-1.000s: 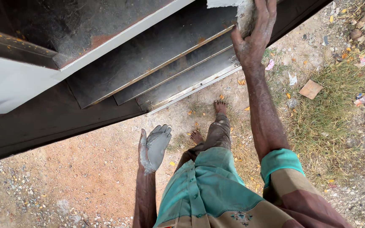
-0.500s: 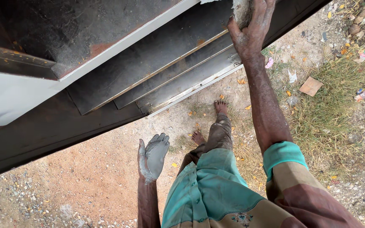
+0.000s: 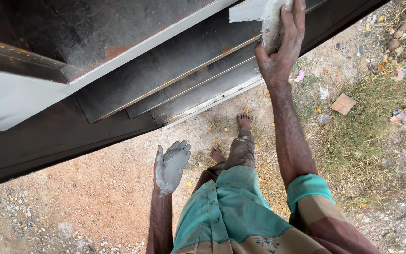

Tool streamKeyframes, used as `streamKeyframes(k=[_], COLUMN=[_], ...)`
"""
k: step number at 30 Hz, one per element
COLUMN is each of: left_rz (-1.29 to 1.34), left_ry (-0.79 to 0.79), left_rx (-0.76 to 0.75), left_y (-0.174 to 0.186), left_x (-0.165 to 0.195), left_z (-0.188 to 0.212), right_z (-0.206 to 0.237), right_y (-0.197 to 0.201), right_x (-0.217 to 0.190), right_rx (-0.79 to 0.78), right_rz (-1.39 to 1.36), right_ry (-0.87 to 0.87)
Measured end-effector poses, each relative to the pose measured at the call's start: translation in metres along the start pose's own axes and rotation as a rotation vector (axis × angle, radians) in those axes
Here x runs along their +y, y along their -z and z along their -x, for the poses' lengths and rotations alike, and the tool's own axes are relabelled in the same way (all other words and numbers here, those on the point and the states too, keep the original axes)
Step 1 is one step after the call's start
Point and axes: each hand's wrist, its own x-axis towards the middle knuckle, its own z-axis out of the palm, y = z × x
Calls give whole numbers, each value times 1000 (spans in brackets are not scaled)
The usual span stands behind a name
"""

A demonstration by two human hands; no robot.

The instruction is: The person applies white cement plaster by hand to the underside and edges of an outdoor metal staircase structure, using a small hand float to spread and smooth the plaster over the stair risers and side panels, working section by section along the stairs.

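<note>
Right hand point(image 3: 280, 51) presses one grey rag point(image 3: 271, 23) against stepped metal panel point(image 3: 184, 80).

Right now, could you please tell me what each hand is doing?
Left hand: open, palm up, coated in grey paste, holding nothing.
Right hand: raised, fingers closed on a grey pad against the metal panel.

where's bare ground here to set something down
Bare reddish dirt lies open between the dark metal body, the gravel and the left hand. Right of the right hand, the grass is crowded with litter.
</note>
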Motion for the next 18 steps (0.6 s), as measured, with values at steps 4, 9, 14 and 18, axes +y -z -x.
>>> streamKeyframes(k=[4,9,14,18], left_rz=[13,10,-11,-11], left_ry=[-8,-21,-4,-2], left_rx=[-27,-37,-5,12], left_y=[3,16,21,4], left_x=[-2,-1,-2,-2], left_z=[1,0,0,-12], right_z=[-15,-21,-1,18], right_y=[7,3,-6,6], right_x=[-19,-21,-12,-20], right_rx=[-54,-53,-135,-283], right_rz=[-8,-32,31,27], right_ry=[-12,-44,-66,-193])
